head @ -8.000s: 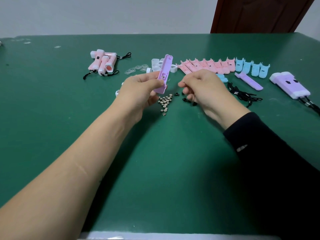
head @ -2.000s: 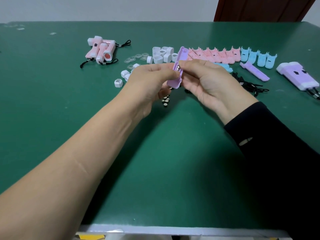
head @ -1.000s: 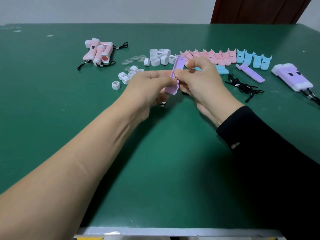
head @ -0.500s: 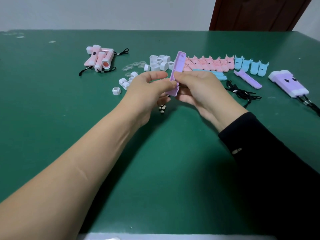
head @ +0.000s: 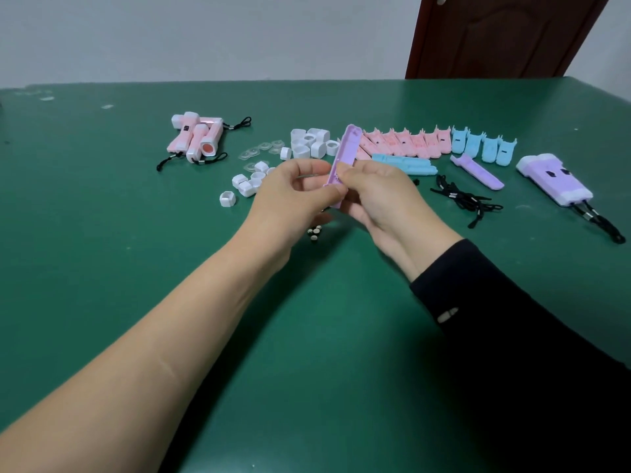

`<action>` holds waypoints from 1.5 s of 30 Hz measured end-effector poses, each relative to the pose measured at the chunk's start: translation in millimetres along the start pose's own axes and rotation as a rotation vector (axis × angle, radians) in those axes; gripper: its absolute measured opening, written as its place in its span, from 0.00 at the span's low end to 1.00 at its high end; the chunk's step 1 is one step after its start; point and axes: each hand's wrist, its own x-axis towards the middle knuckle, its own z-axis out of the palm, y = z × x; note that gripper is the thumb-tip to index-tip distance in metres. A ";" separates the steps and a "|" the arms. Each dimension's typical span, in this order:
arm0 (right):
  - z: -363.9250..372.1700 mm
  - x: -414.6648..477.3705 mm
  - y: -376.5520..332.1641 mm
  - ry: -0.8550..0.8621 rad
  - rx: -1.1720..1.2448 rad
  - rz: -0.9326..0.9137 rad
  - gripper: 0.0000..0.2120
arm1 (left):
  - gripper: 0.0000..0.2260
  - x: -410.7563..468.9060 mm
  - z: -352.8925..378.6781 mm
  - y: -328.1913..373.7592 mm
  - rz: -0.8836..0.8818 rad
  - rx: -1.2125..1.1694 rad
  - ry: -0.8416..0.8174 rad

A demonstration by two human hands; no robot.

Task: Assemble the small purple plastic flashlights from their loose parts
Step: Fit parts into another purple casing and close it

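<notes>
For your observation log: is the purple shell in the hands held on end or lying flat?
On end, leaning slightly: purple shell points up, its lower part pinched between left hand and right hand.

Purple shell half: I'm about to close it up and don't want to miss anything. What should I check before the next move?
1. Purple shell half held firmly by left hand and right hand: ok.
2. Parts seated inside the shell: cannot tell, the hands cover it.
3. Loose purple cover free on the table: ok.
4. Button cells left near the hands: ok.
5. White caps at hand: ok.
</notes>
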 end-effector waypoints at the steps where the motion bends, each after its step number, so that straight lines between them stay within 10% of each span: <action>1: 0.7 -0.7 0.6 0.000 0.021 0.007 0.09 | 0.11 0.1 -0.4 -0.6 0.007 0.007 0.000; 8: 3.1 -5.2 3.6 -0.125 0.018 0.000 0.07 | 0.08 2.6 -12.2 3.5 0.016 -0.036 0.031; 10: -6.1 -0.8 -2.5 -0.173 -0.050 0.030 0.19 | 0.07 6.6 -24.2 9.8 0.010 -0.092 0.069; 20: -110.3 33.3 -20.9 0.596 -0.691 -0.308 0.15 | 0.09 19.2 -72.6 24.5 -0.058 -0.020 0.139; 28: -143.3 45.8 -6.9 0.687 -1.176 -0.063 0.14 | 0.07 24.5 -78.8 6.8 -0.031 0.578 0.123; 39: -146.8 46.5 -4.5 0.753 -1.181 -0.059 0.10 | 0.08 29.8 -68.9 -12.6 0.017 0.920 0.147; 45: -135.8 37.1 -13.0 0.799 -0.959 -0.362 0.07 | 0.05 31.4 -66.2 -12.1 0.089 0.917 0.279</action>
